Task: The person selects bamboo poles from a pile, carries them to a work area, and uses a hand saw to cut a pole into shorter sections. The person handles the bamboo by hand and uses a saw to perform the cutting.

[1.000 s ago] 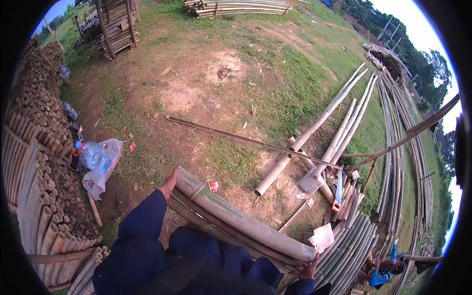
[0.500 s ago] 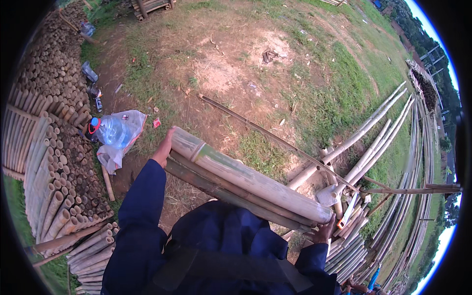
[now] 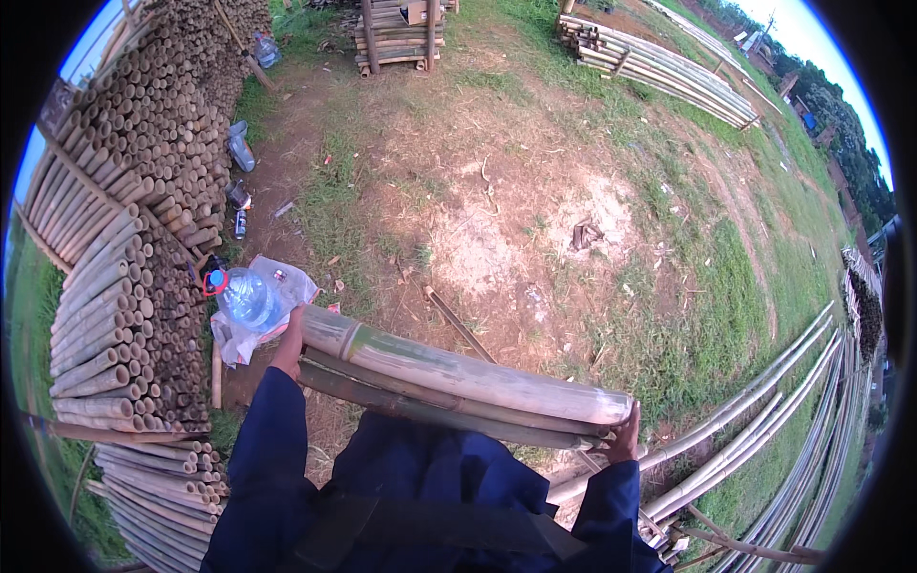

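Across the front of my body I carry a bundle of cut bamboo poles (image 3: 468, 376), a thick pale one on top and darker ones beneath. My left hand (image 3: 289, 344) grips the bundle's left end, with its fingers partly hidden behind the poles. At the right end, my right hand (image 3: 623, 435) is closed round the cut ends. Beyond my left hand, a large clear water jug (image 3: 250, 298) with a blue cap and red ring lies on a white plastic sack (image 3: 298, 279).
Tall stacks of cut bamboo (image 3: 177, 143) line the left. A bamboo rack (image 3: 401, 43) stands at the far middle, another pole pile (image 3: 659, 72) at the far right. Long poles (image 3: 735, 435) slope along the right. A split bamboo strip (image 3: 458, 325) lies ahead on the grassy ground.
My view has swung up and to the right, bringing the far rack and pole pile into sight. The bundle stays in both hands and now lies more level.
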### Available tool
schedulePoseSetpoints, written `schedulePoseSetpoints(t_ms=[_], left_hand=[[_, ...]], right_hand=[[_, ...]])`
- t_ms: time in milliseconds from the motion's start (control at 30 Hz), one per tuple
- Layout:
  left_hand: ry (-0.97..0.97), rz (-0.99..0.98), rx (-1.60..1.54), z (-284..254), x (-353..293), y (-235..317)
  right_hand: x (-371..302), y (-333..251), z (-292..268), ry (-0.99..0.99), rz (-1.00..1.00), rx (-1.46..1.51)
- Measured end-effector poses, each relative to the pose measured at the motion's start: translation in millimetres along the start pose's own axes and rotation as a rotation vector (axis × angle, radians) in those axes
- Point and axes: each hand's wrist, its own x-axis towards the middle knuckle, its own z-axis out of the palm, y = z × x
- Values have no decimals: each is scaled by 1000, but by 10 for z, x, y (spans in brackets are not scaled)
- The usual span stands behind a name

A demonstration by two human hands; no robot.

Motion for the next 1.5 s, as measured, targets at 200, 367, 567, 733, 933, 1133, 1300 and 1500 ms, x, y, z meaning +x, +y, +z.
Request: schedulePoseSetpoints(t_ms=[200, 367, 567, 733, 933, 1133, 1300, 1500], left_hand=[[104, 1, -78, 222, 530, 672], [168, 62, -126, 205, 1688, 961], [11, -23, -200, 534, 2752, 1893], [-1, 15, -191, 998, 3471, 2482], [-66, -7, -205, 1697, 4569, 3001], [-135, -7, -157, 2769, 5925, 3708], [-173, 35, -167, 3540, 6741, 4613], [-117, 49, -153, 4066, 7977, 5204]], right_hand=[[847, -1245, 1133, -79, -74, -152], [1133, -2300, 2066, 3, -82, -205], [1317, -3295, 2532, -19, -199, -160], [1574, -3958, 2921, 40, -202, -141], [2375, -4574, 3312, 92, -154, -87], [3887, -5457, 3586, 130, -57, -48], [4351, -6742, 3963, 88, -25, -42], [5015, -7965, 4458, 119, -95, -23]])
